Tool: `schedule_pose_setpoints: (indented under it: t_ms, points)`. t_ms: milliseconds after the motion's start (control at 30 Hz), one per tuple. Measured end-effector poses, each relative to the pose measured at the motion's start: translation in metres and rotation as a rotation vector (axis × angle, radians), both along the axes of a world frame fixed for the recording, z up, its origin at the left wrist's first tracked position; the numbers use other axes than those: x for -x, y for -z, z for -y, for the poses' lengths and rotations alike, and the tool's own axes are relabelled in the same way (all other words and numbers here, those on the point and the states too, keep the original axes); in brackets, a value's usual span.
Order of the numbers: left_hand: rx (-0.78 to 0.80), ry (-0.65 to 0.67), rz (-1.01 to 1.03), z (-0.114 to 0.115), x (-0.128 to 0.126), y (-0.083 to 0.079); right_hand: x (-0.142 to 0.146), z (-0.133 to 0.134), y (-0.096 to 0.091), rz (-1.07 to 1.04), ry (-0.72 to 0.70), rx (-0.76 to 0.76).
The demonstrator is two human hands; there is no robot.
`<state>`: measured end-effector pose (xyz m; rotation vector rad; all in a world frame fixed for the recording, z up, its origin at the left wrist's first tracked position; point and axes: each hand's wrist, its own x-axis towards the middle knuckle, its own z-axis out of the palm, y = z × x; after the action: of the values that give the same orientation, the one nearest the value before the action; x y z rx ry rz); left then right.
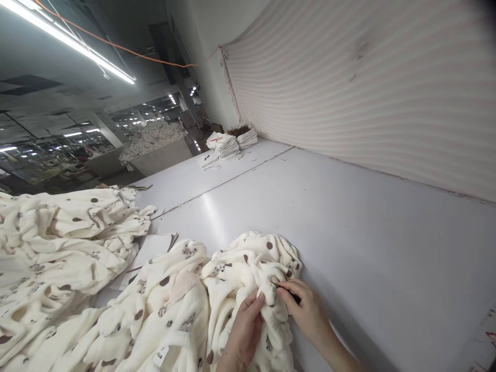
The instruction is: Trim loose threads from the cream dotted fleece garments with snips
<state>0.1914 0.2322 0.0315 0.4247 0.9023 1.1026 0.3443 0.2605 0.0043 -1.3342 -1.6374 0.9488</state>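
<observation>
A cream fleece garment with brown dots and small printed figures lies bunched on the white table in front of me. My left hand pinches a fold of this fleece, fingers closed on it. My right hand is closed around a small dark tool, whose thin tip touches the same fold between both hands. I cannot make out what kind of tool it is.
A large heap of the same dotted fleece fills the left side. A sheet of paper lies partly under the fabric. Folded white stacks sit at the table's far end. A ribbed wall runs along the right.
</observation>
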Motion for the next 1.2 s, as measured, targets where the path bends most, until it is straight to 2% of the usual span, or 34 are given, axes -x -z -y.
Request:
schedule_pose_setpoints:
  t_ms: [167, 333, 367, 433, 533, 600, 767, 967, 1067, 1200]
  points:
    - [0.006, 0.001, -0.007, 0.0, 0.001, 0.003, -0.003, 0.001, 0.002, -0.046, -0.052, 0.077]
    - [0.008, 0.052, -0.163, -0.001, 0.0, -0.004, 0.0, -0.001, 0.01, -0.137, -0.033, 0.036]
    - [-0.012, 0.064, -0.255, -0.001, 0.0, -0.005, 0.0, -0.002, 0.012, -0.153, -0.018, 0.035]
    - [-0.107, 0.017, -0.577, -0.001, 0.0, -0.005, -0.004, -0.004, 0.013, -0.174, 0.028, 0.047]
    - [-0.313, -0.263, -1.145, 0.001, 0.0, -0.001, -0.011, -0.004, 0.008, -0.179, 0.059, 0.059]
    - [-0.361, -0.377, -1.262, 0.003, -0.003, 0.001, -0.013, -0.004, -0.001, -0.172, 0.013, 0.04]
    - [-0.246, -0.284, -1.049, 0.005, -0.012, -0.006, -0.001, -0.002, -0.02, -0.128, -0.169, 0.036]
    - [0.036, -0.283, -0.638, 0.004, -0.013, -0.016, 0.005, 0.0, -0.011, -0.214, -0.128, 0.038]
    - [0.082, -0.287, -0.445, 0.005, -0.013, -0.015, 0.003, 0.005, -0.005, -0.172, -0.132, 0.002]
    - [0.131, -0.288, -0.375, 0.005, -0.015, -0.009, 0.008, 0.009, -0.006, -0.107, -0.128, -0.045]
